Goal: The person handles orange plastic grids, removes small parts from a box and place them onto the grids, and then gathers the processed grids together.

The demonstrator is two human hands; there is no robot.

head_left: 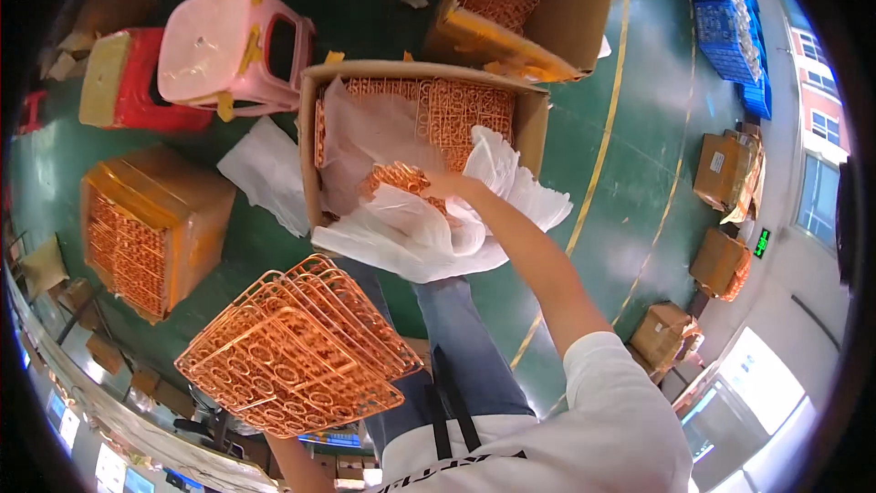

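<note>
My right hand (436, 184) reaches into an open cardboard box (534, 123) on the floor and grips a bunch of orange plastic ring frames (394, 177) among white wrapping paper (429, 228). More orange ring frames (456, 105) lie flat in the box. A fanned stack of orange ring frames (306, 347) sits low at my left, above my left forearm (297, 466); the left hand itself is hidden behind the stack, which it seems to carry. My legs in blue jeans (461, 338) stand just before the box.
A second open box of orange frames (520, 0) stands behind. A full box (151, 228) wrapped in tape sits at left. Pink (228, 46) and red stools (137, 82) stand at back left. Loose white paper (265, 173) lies beside the box. Small cartons (725, 173) and blue crates (725, 18) line the right.
</note>
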